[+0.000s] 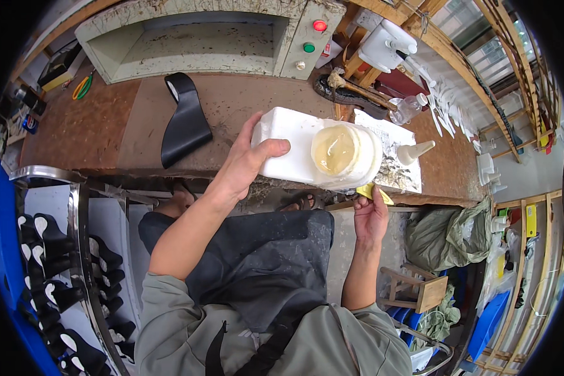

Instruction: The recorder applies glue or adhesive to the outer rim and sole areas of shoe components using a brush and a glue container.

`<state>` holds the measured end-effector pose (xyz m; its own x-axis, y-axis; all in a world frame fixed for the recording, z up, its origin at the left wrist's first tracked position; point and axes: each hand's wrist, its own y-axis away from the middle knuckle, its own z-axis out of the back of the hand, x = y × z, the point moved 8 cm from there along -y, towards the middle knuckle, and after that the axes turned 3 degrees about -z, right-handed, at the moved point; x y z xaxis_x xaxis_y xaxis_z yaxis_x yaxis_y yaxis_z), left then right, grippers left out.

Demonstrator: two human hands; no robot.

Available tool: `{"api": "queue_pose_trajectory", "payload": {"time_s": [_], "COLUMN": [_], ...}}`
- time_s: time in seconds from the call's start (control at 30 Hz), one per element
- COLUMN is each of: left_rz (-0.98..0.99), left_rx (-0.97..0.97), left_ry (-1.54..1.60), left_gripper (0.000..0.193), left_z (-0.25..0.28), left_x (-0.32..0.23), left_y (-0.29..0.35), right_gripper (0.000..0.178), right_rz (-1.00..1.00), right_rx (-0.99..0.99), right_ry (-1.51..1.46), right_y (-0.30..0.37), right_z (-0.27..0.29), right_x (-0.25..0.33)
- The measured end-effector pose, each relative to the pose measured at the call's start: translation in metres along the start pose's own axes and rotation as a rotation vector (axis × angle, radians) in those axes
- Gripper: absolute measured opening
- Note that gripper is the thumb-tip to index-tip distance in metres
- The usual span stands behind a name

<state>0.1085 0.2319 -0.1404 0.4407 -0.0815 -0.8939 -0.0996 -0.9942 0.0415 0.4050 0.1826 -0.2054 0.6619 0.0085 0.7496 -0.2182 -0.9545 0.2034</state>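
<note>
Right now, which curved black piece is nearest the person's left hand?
The lone curved black piece on the brown workbench, left of the left hand; the others are on the rack, lower left.

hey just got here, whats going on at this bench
Someone at the bench grips a white container in their left hand, its round, pale yellow part toward the right. Their right hand pinches a yellow piece just below that end; whether the two touch is unclear. A black wedge lies to the left, and a pale nozzle is to the container's right.
</note>
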Motion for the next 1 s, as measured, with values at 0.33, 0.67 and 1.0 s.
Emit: {"api": "queue_pose_trajectory", "payload": {"time_s": [0.33, 0.67, 1.0], "left_rz": [0.035, 0.062, -0.029], "left_rx": [0.009, -0.016, 0.339], "left_ry": [-0.010, -0.113, -0.615], "left_gripper": [0.104, 0.083, 0.089], "left_z": [-0.005, 0.036, -0.005], "left_x": [0.012, -0.025, -0.029], "left_y": [0.015, 0.026, -0.085], "right_gripper": [0.017, 0.017, 0.024], "right_rz": [-0.026, 0.003, 0.141], "right_rx": [0.036, 0.028, -0.049], "right_ry": [-0.019, -0.063, 0.008], "right_y": [0.011, 0.016, 0.027], "right_z": [0.000, 0.015, 0.046], "right_x": [-0.003, 0.011, 0.047]}}
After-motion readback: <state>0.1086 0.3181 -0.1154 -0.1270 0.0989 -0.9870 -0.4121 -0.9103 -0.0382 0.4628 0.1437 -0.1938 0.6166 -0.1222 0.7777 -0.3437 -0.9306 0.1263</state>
